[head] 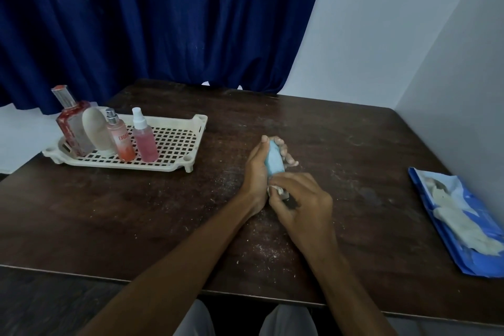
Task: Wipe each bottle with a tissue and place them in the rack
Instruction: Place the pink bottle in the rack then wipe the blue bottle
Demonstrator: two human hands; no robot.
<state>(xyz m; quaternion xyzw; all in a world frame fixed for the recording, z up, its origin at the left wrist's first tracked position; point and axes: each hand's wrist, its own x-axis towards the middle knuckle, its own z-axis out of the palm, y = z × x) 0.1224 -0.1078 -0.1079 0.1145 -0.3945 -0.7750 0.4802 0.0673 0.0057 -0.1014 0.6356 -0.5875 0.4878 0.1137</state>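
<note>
My left hand (256,169) grips a light blue bottle (274,161) above the middle of the table, its fingers curled round the far side. My right hand (302,202) pinches a crumpled white tissue (274,189) against the bottle's near end, where a dark cap (289,200) peeks out. A cream plastic rack (174,142) sits at the left. In it stand a red-stained glass bottle (71,123), a cream oval bottle (96,129), an orange-pink spray bottle (120,138) and a pink spray bottle (144,138).
A blue tissue pack (463,224) with white tissues spilling out lies at the table's right edge. The dark wooden table (354,144) is dusted with white specks. A blue curtain hangs behind, and a white wall stands to the right.
</note>
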